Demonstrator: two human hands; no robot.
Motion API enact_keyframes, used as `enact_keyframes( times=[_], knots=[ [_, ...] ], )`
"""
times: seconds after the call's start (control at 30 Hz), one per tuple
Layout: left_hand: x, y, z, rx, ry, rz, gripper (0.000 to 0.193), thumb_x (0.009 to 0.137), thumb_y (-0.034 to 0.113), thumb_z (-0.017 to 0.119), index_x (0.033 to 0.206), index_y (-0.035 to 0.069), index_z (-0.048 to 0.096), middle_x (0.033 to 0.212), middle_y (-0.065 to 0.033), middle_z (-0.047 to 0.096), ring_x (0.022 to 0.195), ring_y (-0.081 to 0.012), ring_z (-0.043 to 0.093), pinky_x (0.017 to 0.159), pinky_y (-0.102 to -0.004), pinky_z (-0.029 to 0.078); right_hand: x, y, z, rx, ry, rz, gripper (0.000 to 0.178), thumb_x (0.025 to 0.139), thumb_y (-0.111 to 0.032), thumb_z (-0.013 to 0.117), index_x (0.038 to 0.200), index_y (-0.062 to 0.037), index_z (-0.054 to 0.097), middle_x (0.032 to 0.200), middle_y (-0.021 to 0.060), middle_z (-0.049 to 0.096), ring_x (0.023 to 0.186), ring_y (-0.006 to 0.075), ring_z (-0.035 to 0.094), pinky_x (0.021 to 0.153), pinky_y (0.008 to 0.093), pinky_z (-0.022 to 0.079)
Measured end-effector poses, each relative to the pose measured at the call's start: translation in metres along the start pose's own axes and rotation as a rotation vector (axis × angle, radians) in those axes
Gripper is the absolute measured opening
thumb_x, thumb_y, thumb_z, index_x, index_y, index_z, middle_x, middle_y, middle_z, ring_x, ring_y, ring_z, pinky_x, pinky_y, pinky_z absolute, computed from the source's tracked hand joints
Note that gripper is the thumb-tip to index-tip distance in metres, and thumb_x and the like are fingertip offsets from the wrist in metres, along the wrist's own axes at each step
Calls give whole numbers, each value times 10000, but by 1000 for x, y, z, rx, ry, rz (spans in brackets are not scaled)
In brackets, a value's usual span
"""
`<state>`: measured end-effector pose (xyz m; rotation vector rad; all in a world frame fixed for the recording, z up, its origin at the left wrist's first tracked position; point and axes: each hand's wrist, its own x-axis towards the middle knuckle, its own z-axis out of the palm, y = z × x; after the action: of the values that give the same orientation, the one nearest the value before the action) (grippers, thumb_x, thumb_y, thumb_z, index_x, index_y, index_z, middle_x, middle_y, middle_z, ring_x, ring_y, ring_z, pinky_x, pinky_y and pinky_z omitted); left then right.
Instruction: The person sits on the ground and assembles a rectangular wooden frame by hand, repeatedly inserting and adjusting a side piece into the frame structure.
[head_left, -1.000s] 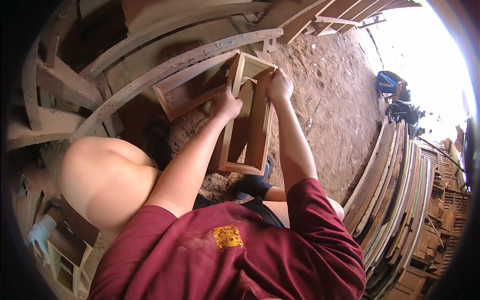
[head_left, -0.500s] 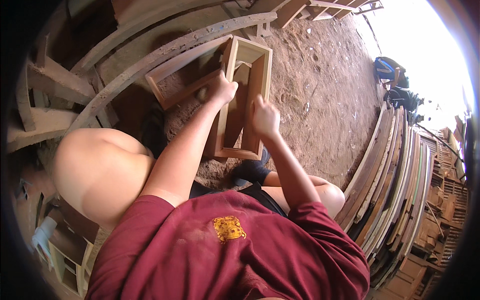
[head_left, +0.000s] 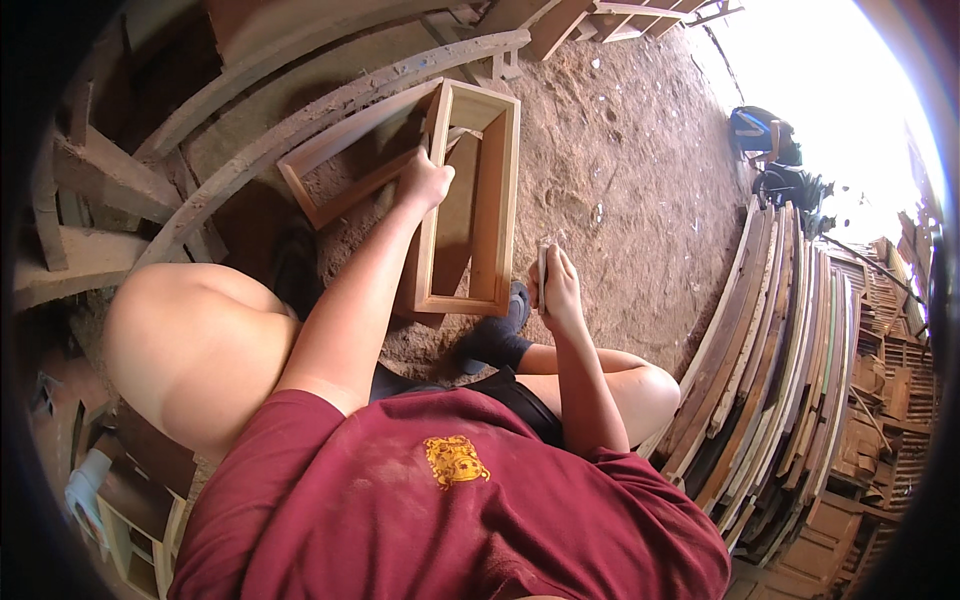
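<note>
An open rectangular wooden box frame [head_left: 502, 190] stands tilted in front of my legs. My left hand [head_left: 425, 184] is closed around its left rail, steadying it. My right hand [head_left: 562, 286] is off to the right of the frame, apart from it, with the fingers closed on a thin, pale, flat piece [head_left: 542, 272]; its exact kind is too small to tell. Another wooden frame [head_left: 305, 200] lies behind and left of the first, partly hidden by it and by my left arm.
A long curved-looking wooden beam [head_left: 350, 105] runs along the far left. Stacked boards [head_left: 780, 340] lie at the right. Bare brown earth [head_left: 630, 190] stretches between. At the lower left is a small wooden cabinet [head_left: 140, 540]. A blue-and-black object [head_left: 762, 138] is at the far right.
My right hand has come away from the frame's right rail, moving right and nearer, and the flat piece in it now shows. My left hand keeps its hold.
</note>
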<state>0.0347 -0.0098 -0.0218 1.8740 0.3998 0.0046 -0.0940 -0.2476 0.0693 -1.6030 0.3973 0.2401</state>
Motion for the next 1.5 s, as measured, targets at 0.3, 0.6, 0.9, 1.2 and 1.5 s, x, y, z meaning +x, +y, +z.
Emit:
enact_keyframes(
  times=[0.3, 0.6, 0.9, 1.2, 1.5],
  knots=[
    [2, 6, -6, 1, 64, 11, 649, 677, 235, 617, 1215, -116, 522, 1165, -347, 601, 1142, -423, 583, 1009, -432, 446, -17, 10, -3, -405, -195, -26, 179, 968, -212, 621, 886, -72, 544, 678, -57, 489, 567, 16, 422, 457, 227, 324],
    [-3, 2, 3, 25, 19, -25, 671, 690, 206, 597, 1261, -128, 482, 1212, -356, 574, 1187, -443, 546, 1045, -433, 417, -18, 10, -18, -802, -250, -27, 318, 848, -294, 736, 784, -14, 599, 653, 74, 587, 624, 140, 560, 576, 339, 454],
    [1, -1, 3, 11, 1, -17, 682, 683, 250, 633, 1250, -105, 500, 1175, -315, 613, 1114, -406, 605, 960, -415, 476, 35, 4, -16, -402, 71, -142, 418, 935, -452, 594, 829, -49, 561, 677, 80, 566, 575, 219, 534, 569, 373, 460],
    [-21, 22, -12, -136, -35, -109, 714, 567, 176, 687, 1202, -114, 537, 1152, -295, 626, 1092, -357, 625, 929, -386, 496, -40, -101, -32, 421, -257, 14, 257, 826, -1, 643, 1014, -102, 498, 946, 70, 562, 786, 178, 579, 661, 342, 520],
    [-45, -7, 9, -225, 340, -214, 726, 649, 125, 650, 1337, -28, 474, 1254, -252, 594, 1125, -340, 608, 988, -364, 467, -36, -194, -109, 341, -61, -235, 335, 772, 118, 563, 1029, -80, 479, 967, 88, 558, 838, 183, 574, 749, 369, 562]
  ],
)
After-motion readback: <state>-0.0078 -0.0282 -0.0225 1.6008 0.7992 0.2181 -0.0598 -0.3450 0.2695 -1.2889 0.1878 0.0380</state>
